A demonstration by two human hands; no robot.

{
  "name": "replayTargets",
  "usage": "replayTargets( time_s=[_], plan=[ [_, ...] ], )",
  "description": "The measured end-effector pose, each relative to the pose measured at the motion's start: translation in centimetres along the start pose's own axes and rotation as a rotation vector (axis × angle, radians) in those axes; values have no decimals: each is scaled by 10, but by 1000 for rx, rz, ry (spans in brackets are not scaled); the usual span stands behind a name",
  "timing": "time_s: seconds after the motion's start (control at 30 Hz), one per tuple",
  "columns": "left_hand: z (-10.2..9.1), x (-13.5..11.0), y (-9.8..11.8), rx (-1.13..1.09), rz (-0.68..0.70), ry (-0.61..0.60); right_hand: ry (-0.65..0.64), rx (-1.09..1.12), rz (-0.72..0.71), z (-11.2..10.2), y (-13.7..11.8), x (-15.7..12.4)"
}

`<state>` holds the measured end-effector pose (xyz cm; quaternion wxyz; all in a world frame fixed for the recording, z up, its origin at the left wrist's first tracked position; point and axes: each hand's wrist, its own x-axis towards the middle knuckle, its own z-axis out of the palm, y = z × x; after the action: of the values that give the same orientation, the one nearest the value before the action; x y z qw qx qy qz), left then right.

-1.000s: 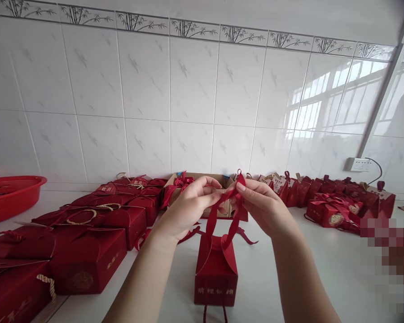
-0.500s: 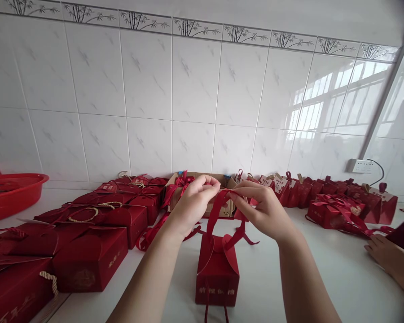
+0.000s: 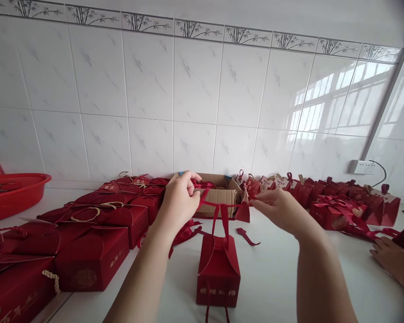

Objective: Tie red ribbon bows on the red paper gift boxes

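Observation:
A small red gift box point(image 3: 218, 269) with pale lettering stands upright on the white table between my arms. Red ribbon point(image 3: 225, 220) rises from its top in a loop, with a knot above the box. One ribbon end is pinched in my left hand point(image 3: 183, 197), which is closed, with more ribbon hanging below it. My right hand point(image 3: 274, 207), also closed in a pinch, grips the other end, drawn out level to the right. Two dark red cords come out at the front of the box.
Larger red boxes point(image 3: 90, 260) with rope handles fill the left side, near a red basin point(image 3: 20, 193). Behind is an open cardboard box point(image 3: 218, 197). Small red bags point(image 3: 323, 193) line the wall. A ribbon scrap point(image 3: 247, 237) lies nearby. Another person's hand point(image 3: 393, 260) is at right.
My hands have moved apart, left hand leftward and right hand rightward. The ribbon between them is now pulled out straight, and a knot shows above the box.

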<state>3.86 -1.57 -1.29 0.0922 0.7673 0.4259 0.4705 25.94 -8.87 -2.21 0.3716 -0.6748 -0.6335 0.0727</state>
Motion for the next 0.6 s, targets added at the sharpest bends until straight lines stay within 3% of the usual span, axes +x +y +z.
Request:
replayTargets(
  time_s=[0.13, 0.27, 0.37, 0.47, 0.6],
  plan=[
    [-15, 3, -23, 168, -156, -162, -191, -109, 115, -8, 27, 2],
    [-30, 8, -48, 358, -336, -167, -173, -95, 156, -19, 39, -4],
    [-34, 9, -50, 392, -310, -243, -139, -77, 96, -21, 34, -11],
    [-30, 5, -37, 399, -232, -331, -143, -42, -73, -11, 22, -12],
    [-21, -1, -21, 274, -173, -628, -290, -72, -161, 12, 5, -5]
  ],
)
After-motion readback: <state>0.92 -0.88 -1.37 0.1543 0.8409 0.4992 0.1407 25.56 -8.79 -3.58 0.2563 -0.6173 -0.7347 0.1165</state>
